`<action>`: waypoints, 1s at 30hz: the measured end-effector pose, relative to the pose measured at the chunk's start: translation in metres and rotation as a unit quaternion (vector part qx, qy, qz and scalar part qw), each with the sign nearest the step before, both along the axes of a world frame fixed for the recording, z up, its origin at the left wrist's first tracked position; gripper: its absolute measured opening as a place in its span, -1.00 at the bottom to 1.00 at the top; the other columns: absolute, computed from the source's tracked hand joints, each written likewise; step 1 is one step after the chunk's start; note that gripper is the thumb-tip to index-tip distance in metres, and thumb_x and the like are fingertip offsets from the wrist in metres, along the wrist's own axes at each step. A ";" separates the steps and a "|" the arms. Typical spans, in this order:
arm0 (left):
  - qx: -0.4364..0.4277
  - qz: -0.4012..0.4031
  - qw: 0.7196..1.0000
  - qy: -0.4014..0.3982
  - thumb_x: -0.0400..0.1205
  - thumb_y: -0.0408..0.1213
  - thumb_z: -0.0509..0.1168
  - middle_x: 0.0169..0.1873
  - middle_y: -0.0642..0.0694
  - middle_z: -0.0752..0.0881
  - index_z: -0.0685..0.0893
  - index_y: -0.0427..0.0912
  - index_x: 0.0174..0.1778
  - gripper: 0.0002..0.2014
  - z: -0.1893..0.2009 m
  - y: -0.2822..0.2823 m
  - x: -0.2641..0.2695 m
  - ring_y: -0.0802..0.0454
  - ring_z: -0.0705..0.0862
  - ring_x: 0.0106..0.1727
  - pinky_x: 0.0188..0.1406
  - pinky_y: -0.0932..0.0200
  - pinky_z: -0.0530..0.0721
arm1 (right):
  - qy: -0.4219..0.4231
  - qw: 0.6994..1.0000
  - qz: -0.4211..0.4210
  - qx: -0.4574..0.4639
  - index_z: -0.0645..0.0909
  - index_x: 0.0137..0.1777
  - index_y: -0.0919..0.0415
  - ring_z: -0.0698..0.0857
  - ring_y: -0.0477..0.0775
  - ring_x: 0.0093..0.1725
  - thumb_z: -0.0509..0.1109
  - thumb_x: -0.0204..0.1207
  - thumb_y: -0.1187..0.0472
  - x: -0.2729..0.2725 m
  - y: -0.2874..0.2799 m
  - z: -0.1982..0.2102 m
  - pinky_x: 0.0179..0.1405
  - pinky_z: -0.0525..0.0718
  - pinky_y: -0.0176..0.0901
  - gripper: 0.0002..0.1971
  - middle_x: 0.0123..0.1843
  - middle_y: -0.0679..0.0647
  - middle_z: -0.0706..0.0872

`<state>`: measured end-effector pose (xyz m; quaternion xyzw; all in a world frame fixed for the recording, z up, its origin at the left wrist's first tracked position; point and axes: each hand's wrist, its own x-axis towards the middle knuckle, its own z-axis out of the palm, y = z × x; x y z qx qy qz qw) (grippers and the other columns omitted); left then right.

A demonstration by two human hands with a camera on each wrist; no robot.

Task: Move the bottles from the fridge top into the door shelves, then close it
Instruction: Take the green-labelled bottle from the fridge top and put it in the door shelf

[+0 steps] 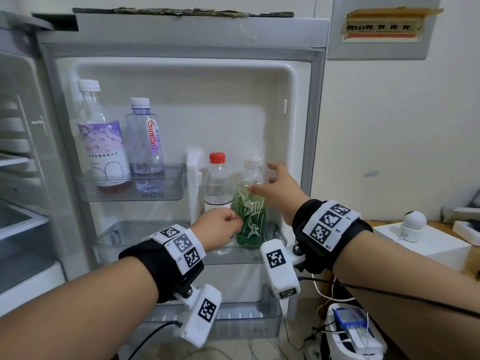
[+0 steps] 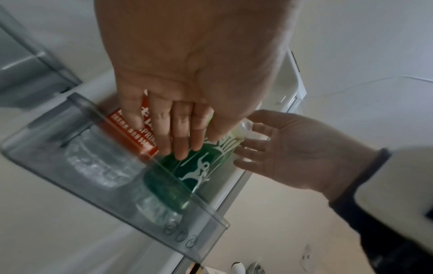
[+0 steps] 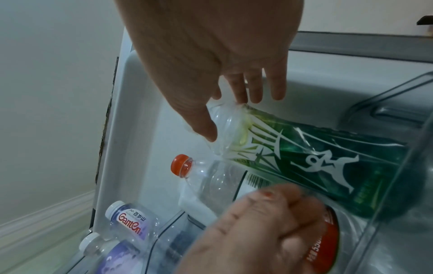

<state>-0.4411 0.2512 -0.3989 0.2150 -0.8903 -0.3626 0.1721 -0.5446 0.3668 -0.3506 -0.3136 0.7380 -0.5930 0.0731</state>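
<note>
A green-labelled bottle (image 1: 250, 215) stands at the right end of the middle door shelf (image 1: 124, 239), beside a clear bottle with a red cap (image 1: 217, 178). My right hand (image 1: 267, 181) is open, thumb and fingers spread on either side of the green bottle's clear neck (image 3: 225, 122) without clasping it. My left hand (image 1: 228, 224) hangs in front of the red-capped bottle's label (image 2: 133, 133), fingers loosely curled and holding nothing. A purple-labelled bottle (image 1: 104, 141) and a Ganten bottle (image 1: 145, 141) stand in the upper door shelf (image 1: 161, 196). No bottle shows on the fridge top (image 1: 181, 24).
The fridge door stands wide open, with the fridge's interior shelves (image 1: 20, 157) at the left. A low door shelf (image 1: 246, 323) sits under my wrists. To the right are a white box with a small camera (image 1: 414, 226) and a power strip with cables (image 1: 353, 331) on the floor.
</note>
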 end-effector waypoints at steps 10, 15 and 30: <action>0.056 0.002 0.998 -0.039 0.68 -0.22 0.25 0.02 -0.17 0.85 0.76 -0.22 0.10 -0.77 -0.018 0.007 0.004 -0.06 0.78 0.07 0.29 0.06 0.66 | -0.024 1.000 0.012 0.003 0.30 0.60 0.18 0.60 -0.16 -0.21 0.44 0.51 0.27 0.007 0.012 -0.007 -0.35 0.55 -0.36 -0.33 0.07 0.03 0.60; 0.003 0.003 0.998 -0.070 0.65 -0.11 0.29 0.08 -0.14 0.80 0.79 -0.11 0.15 -0.73 -0.022 0.014 0.016 -0.06 0.72 0.04 0.13 0.11 0.66 | -0.024 1.000 0.016 0.002 0.28 0.61 0.15 0.56 -0.19 -0.28 0.42 0.53 0.27 0.017 0.018 -0.006 -0.39 0.56 -0.39 -0.35 -0.09 -0.09 0.55; -0.061 -0.025 0.996 -0.064 0.67 -0.15 0.28 0.25 -0.01 0.74 0.76 -0.08 0.21 -0.74 -0.021 0.037 0.102 0.10 0.64 0.16 0.11 0.27 0.51 | 0.067 0.991 -0.068 -0.097 0.58 0.24 0.16 0.65 -0.05 -0.13 0.35 0.58 0.22 0.102 0.041 0.004 -0.28 0.64 -0.28 -0.75 0.15 0.11 0.67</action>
